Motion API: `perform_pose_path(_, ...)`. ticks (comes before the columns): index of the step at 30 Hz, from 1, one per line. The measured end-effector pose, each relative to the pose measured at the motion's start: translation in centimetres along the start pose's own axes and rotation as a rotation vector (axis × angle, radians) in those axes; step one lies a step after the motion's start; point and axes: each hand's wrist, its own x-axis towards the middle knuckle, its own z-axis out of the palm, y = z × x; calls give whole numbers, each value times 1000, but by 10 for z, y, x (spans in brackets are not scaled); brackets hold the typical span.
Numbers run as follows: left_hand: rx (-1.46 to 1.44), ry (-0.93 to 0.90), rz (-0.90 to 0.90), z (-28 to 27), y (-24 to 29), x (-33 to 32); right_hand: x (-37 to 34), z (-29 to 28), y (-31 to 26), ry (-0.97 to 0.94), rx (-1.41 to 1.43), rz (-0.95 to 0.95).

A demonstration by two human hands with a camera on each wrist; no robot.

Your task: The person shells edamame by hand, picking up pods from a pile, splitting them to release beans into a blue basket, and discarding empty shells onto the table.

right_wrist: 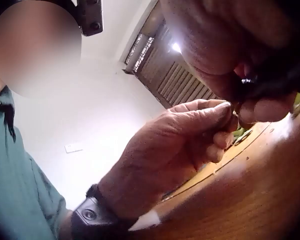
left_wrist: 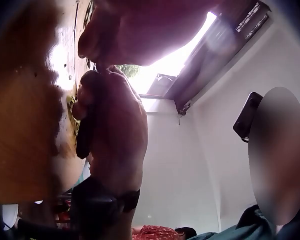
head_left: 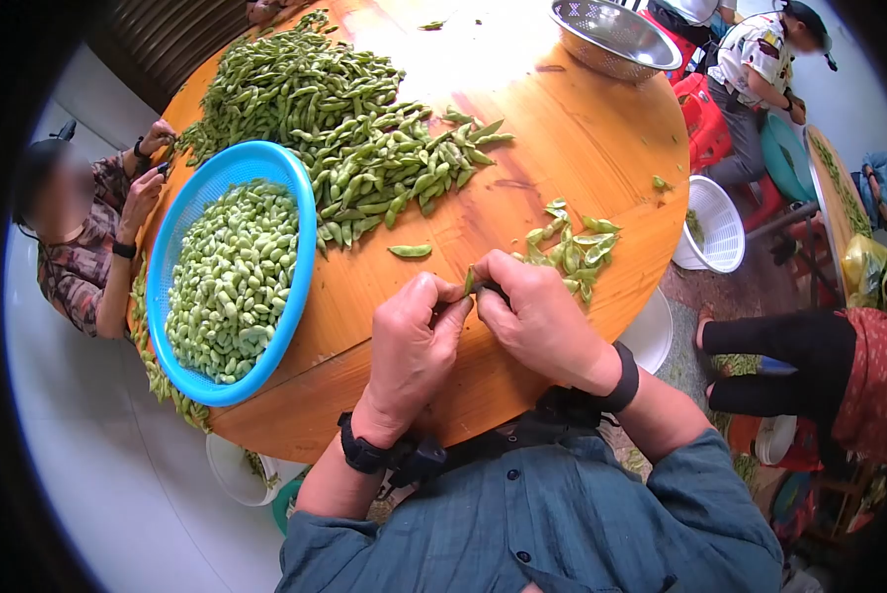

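Note:
In the head view my left hand (head_left: 414,321) and right hand (head_left: 542,311) meet over the near edge of the round wooden table. Their thumbs and fingertips pinch a small green soybean pod (head_left: 470,280), mostly hidden by the fingers. Something dark shows against the right fingers. A single pod (head_left: 410,251) lies just beyond my left hand. Behind the right hand is a small heap of flattened, pale green pods (head_left: 584,252). To the left, a blue plastic basket (head_left: 307,252) holds many shelled green beans (head_left: 234,282). My left hand (right_wrist: 160,145) also appears in the right wrist view, fingers curled.
A large pile of pods (head_left: 295,109) covers the table's far left. A metal colander (head_left: 616,40) stands near its far right edge. Another person (head_left: 78,232) works at the left side. A white basket (head_left: 715,222) and several people are off to the right.

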Motion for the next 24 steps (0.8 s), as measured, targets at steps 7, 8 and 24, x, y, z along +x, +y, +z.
perform_pose_path(7,-38,-36,-52,-4,-2,-1,1,-1,2,-3,-34,-75)
perform_pose_path(8,-221,-101,-246,-7,0,0,2,-2,2,-36,-56,-87)
perform_pose_path(24,-646,-219,-536,-12,0,6,5,-18,-2,-247,313,323)
